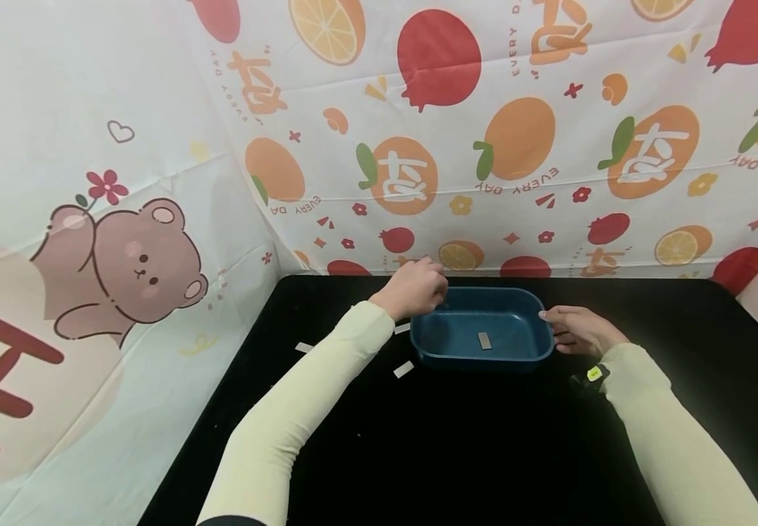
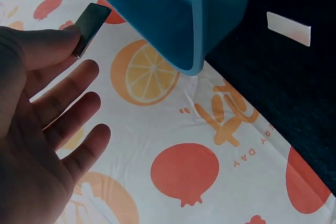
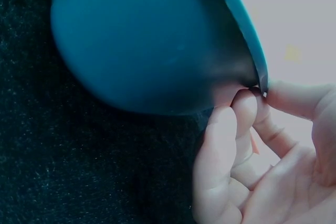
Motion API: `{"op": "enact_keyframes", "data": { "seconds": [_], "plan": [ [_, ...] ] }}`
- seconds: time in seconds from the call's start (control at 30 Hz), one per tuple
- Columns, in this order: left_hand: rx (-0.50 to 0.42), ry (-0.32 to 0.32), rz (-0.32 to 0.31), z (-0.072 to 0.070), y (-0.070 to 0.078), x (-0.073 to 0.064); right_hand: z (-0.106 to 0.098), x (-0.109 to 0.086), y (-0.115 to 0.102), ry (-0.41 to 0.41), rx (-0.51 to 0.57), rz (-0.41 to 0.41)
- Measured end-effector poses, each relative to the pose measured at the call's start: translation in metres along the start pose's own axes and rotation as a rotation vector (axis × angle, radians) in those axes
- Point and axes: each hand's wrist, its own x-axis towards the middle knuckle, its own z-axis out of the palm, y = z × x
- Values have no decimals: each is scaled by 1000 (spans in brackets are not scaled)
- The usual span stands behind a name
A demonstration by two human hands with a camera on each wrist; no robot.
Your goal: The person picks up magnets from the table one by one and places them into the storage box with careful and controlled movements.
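Observation:
A blue plastic basin (image 1: 517, 321) stands near the back of the black table, with one small grey rectangular piece (image 1: 484, 340) lying inside. My left hand (image 1: 414, 287) is above the basin's left end. Between thumb and index finger it pinches a small flat rectangular piece (image 2: 93, 24), dark on its face, while the other fingers spread loosely. At the basin's right end, my right hand (image 1: 579, 330) grips the rim between thumb and fingers. In the right wrist view, the thumb lies over the edge and the curled fingers (image 3: 218, 145) are under it, against the outer wall.
Pale rectangular pieces lie on the table left of the basin: one (image 1: 403, 369) near its front corner, one (image 1: 304, 347) farther left, and one (image 1: 402, 329) partly beside its wall. A fruit-print cloth (image 1: 451, 219) hangs directly behind the table (image 1: 471, 446).

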Motion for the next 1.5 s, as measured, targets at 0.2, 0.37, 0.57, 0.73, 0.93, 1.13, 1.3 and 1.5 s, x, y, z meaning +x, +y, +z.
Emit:
{"op": "enact_keyframes", "data": {
  "seconds": [0.2, 0.37, 0.57, 0.73, 0.93, 1.13, 1.3, 1.5],
  "plan": [
    [-21, -14, -11, 5, 3, 3, 1, 1, 1, 5, -4, 7],
    [-42, -17, -5, 7, 7, 5, 2, 2, 4, 8, -5, 2],
    [-58, -26, 2, 8, 10, 6, 2, 2, 6, 10, 0, 2],
    [-59, -38, 10, 9, 11, 8, 2, 2, 8, 12, 10, 5],
    [-38, -44, 23, 9, 13, 12, -1, 0, 7, 23, 7, 12],
    [-41, -45, 26, 10, 13, 13, 0, 0, 3, 22, -14, -6],
    [-30, -28, 20, 12, 11, 15, 0, 2, 2, 24, -24, -13],
    [1, -27, 29, 15, 10, 23, -1, 3, 1, 35, -25, -2]
  ]
}}
